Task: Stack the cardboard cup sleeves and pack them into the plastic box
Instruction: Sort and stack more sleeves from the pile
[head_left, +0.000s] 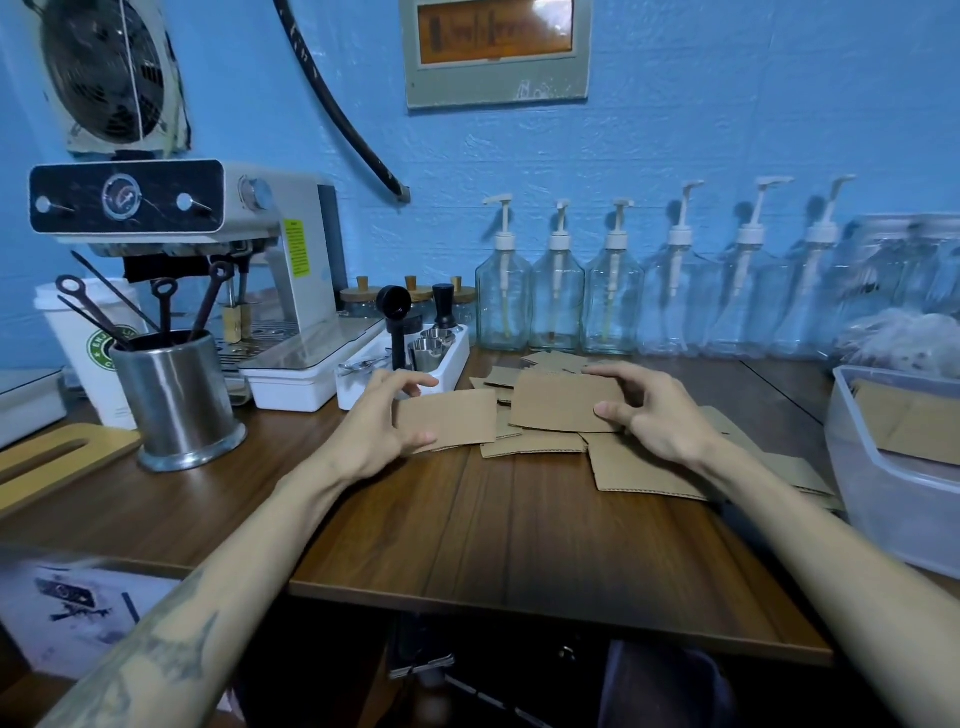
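Sleeves being gathered in both hands, one flat piece to each, ahead of stacking.

The left hand (382, 421) pinched one cardboard sleeve (447, 418) by its near end; the right hand (641, 410) gripped a second sleeve (563, 402), lifted over the loose pile (644, 467) on the wooden table (493, 545). The plastic box (883, 488) stood right of the pile, with some sleeves already inside. Next move, likely: lay one sleeve squarely on the other, edges matched. Two sleeves were held; the pile was too overlapped to count. Six pump bottles (556, 296) lined the wall behind the pile.
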